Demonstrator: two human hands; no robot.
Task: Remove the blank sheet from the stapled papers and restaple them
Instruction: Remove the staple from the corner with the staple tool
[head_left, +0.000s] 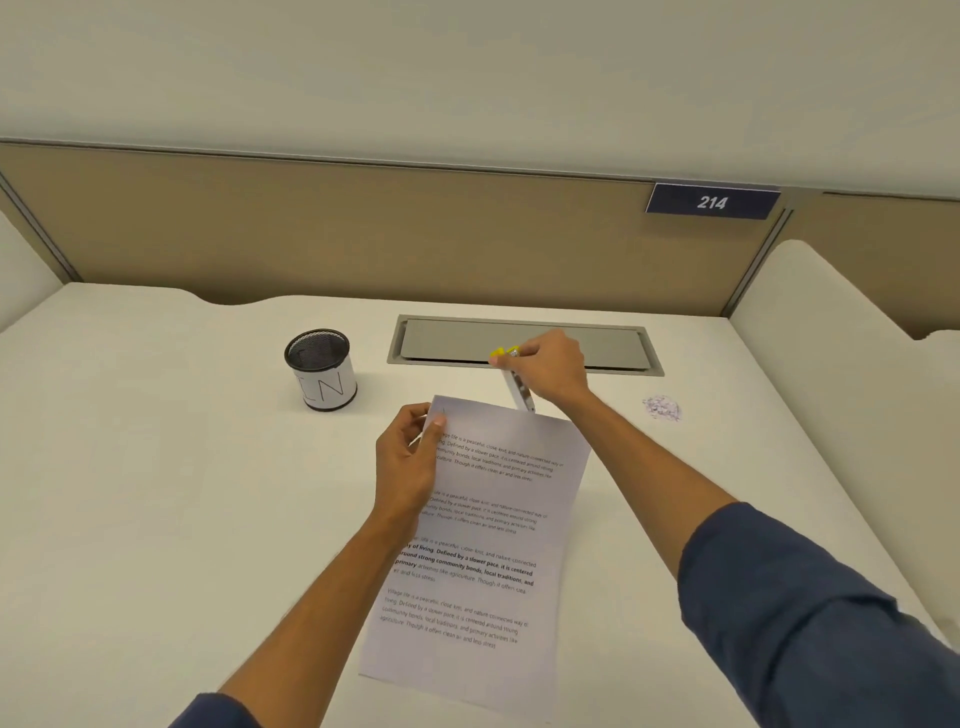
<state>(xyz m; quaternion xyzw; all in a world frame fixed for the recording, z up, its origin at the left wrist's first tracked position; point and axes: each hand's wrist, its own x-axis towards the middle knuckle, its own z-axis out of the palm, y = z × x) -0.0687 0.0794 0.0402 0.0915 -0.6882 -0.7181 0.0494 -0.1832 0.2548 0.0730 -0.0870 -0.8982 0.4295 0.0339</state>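
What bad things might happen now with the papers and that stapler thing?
The left hand pinches only the top corner of the printed papers, so the sheets might slide out of line before they are stapled. The right hand holds the white and yellow stapler tilted just past the papers' top edge; a staple might go in crooked, or fingertips near that corner might get pinched.

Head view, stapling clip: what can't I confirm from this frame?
- Stapler: mostly wrapped by the right hand, so its mouth and whether it bites the paper are hidden.
- Papers: sheet count unreadable, only the top printed page shows; the left hand covers the upper left corner.
- Staple: too small to see.
- Crumpled scrap: blurred, unidentifiable.
- Mesh cup: contents hidden in its dark interior.
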